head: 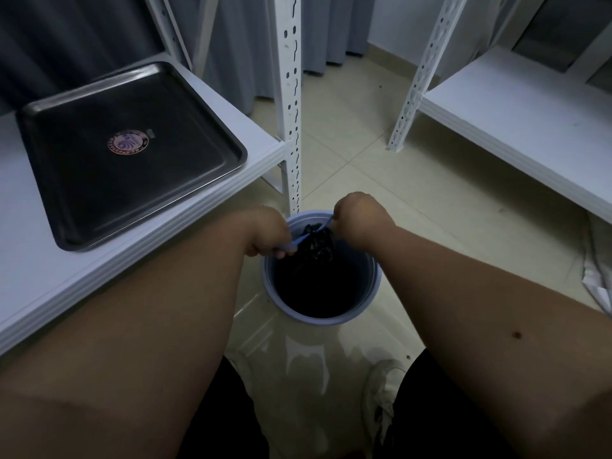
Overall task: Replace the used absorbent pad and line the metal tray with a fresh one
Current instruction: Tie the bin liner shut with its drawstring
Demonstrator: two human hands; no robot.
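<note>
Both hands over the blue bin (319,318) on the tiled floor (364,167), btwn two white shelf units. Left hand (266,231) has fingers curled round one end of a thin blue strip (298,241); right hand (359,218) grips the other end, knuckles up. The strip runs across the bin's far rim, and a dark crumpled mass (316,240) hangs under it inside the bin, possibly the used pad or a bin liner, too dark to tell. Metal tray (130,154) lies flat on the left shelf (82,270), near its front-right corner by the perforated upright (291,104), w/ a round sticker (127,144) in its middle and no pad in it. Right shelf (516,120) well apart from the bin. White shoe (381,395) on the floor near the bottom edge.
</note>
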